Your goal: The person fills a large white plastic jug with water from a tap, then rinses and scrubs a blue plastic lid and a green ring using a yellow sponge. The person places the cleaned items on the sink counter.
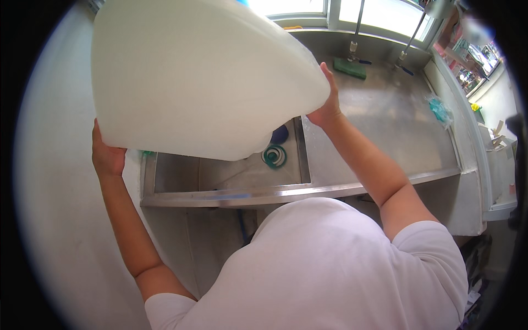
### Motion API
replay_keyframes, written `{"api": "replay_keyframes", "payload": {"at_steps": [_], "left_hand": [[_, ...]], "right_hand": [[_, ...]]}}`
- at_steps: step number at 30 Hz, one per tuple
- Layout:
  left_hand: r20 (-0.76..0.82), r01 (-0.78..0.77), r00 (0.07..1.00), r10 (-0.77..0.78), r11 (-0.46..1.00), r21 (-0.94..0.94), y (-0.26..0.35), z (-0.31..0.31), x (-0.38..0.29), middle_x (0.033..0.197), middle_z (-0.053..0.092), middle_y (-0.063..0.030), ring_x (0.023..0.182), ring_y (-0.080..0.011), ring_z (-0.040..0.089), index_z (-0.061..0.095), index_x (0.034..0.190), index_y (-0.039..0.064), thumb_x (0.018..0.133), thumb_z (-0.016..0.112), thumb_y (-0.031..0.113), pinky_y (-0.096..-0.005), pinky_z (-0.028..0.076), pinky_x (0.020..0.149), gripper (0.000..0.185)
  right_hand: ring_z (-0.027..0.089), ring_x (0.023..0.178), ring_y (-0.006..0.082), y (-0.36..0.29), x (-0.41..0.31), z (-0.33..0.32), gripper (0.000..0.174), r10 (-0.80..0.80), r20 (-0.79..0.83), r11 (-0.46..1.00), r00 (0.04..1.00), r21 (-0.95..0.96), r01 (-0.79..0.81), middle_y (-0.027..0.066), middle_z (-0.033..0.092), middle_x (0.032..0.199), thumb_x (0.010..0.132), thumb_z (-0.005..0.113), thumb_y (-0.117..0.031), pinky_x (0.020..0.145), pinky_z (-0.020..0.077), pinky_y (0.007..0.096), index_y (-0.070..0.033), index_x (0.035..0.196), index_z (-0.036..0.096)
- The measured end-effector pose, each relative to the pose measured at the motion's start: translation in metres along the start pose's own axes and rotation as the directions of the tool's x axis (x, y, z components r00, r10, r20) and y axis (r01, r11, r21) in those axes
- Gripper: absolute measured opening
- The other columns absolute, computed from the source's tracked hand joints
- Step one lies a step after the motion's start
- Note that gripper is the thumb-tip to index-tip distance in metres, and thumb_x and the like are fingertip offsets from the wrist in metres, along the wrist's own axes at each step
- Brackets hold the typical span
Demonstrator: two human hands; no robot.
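A large, whitish, smooth-walled container (198, 82), apparently plastic, fills the upper left of the head view. It is raised and tilted above a stainless steel sink (231, 175). My left hand (108, 154) grips its lower left corner, and my right hand (328, 103) grips the right corner; some fingers of both hands are hidden behind it. Below, inside the sink, a green ring-shaped piece (274, 156) lies beside a dark blue rounded object (280, 135), partly covered by the container. Whatever the container may hold cannot be seen.
Right of the basin runs a steel drainboard (383, 119). On it are a green scouring pad (350, 68) and a clear plastic bag with something teal (439, 109). Two pipes with blue-levered valves (406, 71) rise at the back, before a window. A white wall (74, 185) bounds the left.
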State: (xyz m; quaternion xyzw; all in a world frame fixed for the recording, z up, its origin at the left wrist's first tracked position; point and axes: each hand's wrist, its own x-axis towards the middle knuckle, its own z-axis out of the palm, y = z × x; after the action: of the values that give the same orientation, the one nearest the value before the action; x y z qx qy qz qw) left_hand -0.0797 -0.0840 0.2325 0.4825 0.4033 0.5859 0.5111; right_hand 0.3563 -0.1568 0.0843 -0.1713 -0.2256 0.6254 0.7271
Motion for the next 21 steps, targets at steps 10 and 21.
{"api": "replay_keyframes", "payload": {"at_steps": [10,21], "left_hand": [[0.072,0.08,0.995,-0.07,0.987,-0.137,0.023,-0.063,0.021,0.141,0.049,-0.0111,0.128,-0.0289,0.049,0.043,0.141,0.005,0.103,0.038,0.029,-0.0462,0.044,0.103,0.044],[-0.141,0.065,0.971,-0.195,0.778,-0.625,-0.213,-0.095,0.0,0.141,0.049,-0.011,0.132,-0.0304,0.043,0.043,0.142,0.01,0.098,0.04,0.046,-0.0544,0.041,0.102,0.057]], "right_hand": [[0.057,0.114,0.0227,-0.05,0.034,0.081,0.065,-0.121,0.005,0.942,0.993,-0.315,0.116,0.0111,0.061,0.121,0.09,0.057,-0.055,0.099,0.0433,0.0365,-0.006,0.133,0.053],[0.067,0.098,0.029,0.024,-0.034,0.068,0.083,-0.058,-0.093,0.462,0.994,-0.885,-0.056,0.0196,0.067,0.106,0.081,0.066,-0.063,0.087,0.0524,0.0376,0.001,0.13,0.049]]}}
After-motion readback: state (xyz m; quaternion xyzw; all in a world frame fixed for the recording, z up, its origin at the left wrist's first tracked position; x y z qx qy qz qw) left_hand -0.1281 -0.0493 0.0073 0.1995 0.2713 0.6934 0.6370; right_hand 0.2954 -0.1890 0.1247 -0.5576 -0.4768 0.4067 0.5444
